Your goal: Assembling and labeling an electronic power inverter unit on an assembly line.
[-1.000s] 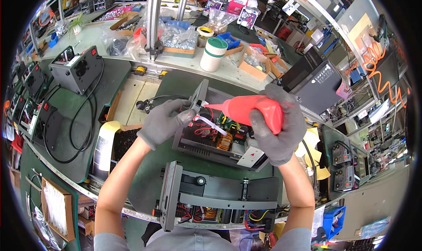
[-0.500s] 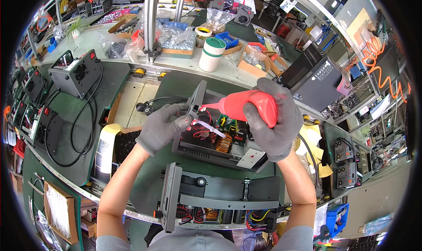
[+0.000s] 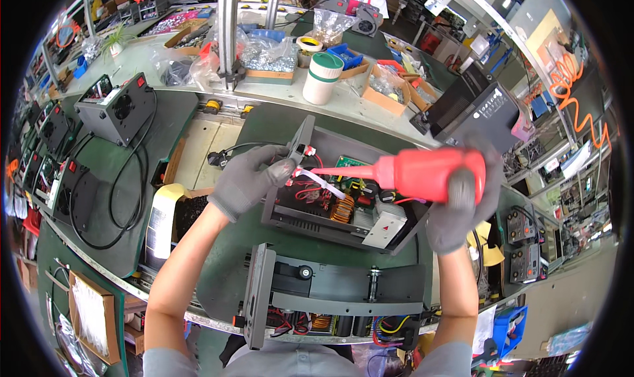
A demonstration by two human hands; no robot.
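Note:
My right hand (image 3: 472, 192), in a grey glove, is closed round a red squeeze bottle (image 3: 422, 173) with a long thin nozzle. The nozzle points left, its tip close to white connectors beside my left fingers. My left hand (image 3: 247, 179), gloved too, pinches the upright end panel (image 3: 301, 142) of an opened dark metal case (image 3: 314, 228). Inside that case show a copper coil (image 3: 342, 210), a green circuit board (image 3: 350, 162), wires and a finned heat sink (image 3: 386, 225). Nearer to me lies a second opened case (image 3: 343, 298), with coils and coloured wires along its near side.
Finished-looking dark units (image 3: 115, 109) with cables stand on the left. Beyond the bench are a white canister (image 3: 323, 78) with a green lid, parts boxes (image 3: 267, 73) and a metal post (image 3: 228, 33). A dark cabinet (image 3: 485, 116) is at right. Two people work across the benches.
My right hand has drawn the red bottle back to the right, its nozzle tip moving away from the panel and slightly lower. My left hand stays on the panel.

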